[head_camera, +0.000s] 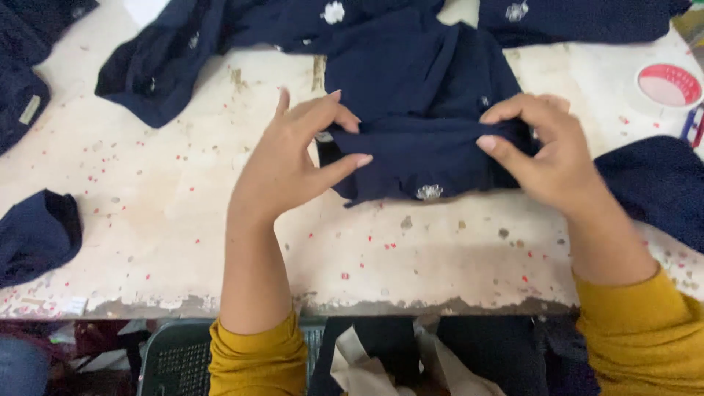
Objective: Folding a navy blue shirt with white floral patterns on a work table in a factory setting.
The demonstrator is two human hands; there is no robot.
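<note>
Table (183, 220) first — a worn, pale top flecked with red specks, its near edge chipped, fills most of what we see. Across its far side sprawl dark navy garments (169, 59) carrying small white motifs; more navy cloth sits at the left edge and at the right. At the centre lies the navy piece (422, 110) we are handling, folded over on itself, with a white embroidered motif (429, 192) showing near its lower hem.

Our left hand (290, 165) pinches the left end of the fold between thumb and fingertips; our right hand (546, 150) grips the right end in the same way, the cloth bunched between the two. Both arms wear mustard-yellow sleeves (257, 356).

Below the table edge we see a dark green crate (172, 359) and some pale cloth. At the far right sits a round red-and-white lid (669, 85) — beside it, pens we can barely make out.
</note>
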